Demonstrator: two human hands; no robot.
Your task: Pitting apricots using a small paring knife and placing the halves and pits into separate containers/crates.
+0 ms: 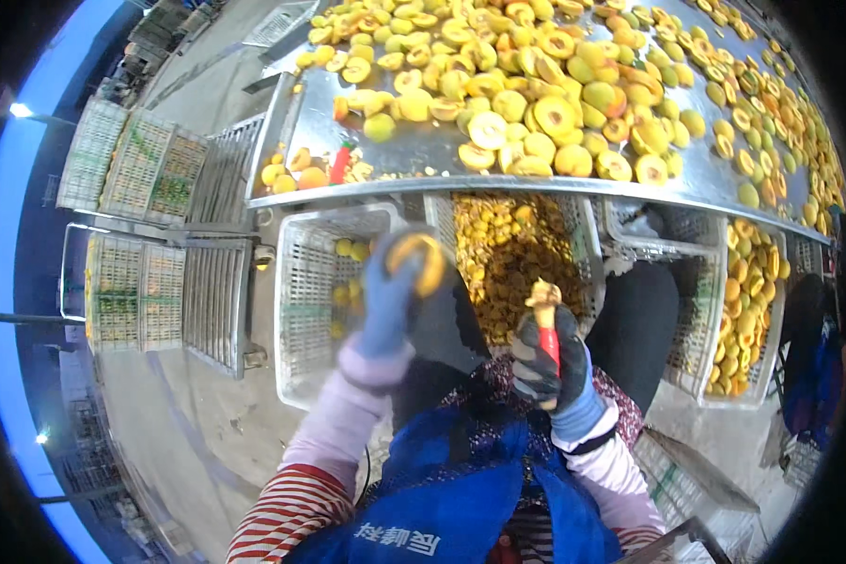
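Note:
My left hand (386, 299), in a blue glove, is blurred by motion. It holds a hollowed peach half (426, 264) over the inner edge of a white plastic crate (297, 310) that has a few yellow fruits in it. In a blue and dark grey glove, my right hand (553, 356) grips a pitting tool by its red handle (549, 347). A pale scrap of pit or flesh (543, 292) sits at the tool's upper end. Between my knees stands a crate (586, 243) with wet yellow and brown pits and scraps.
Beyond the crates runs a metal table (409, 158) heaped with halved peaches (557, 116). A second red-handled tool (340, 163) lies near its left corner. To the right, another crate (751, 403) holds peach halves. Stacked crates (134, 296) stand on the left.

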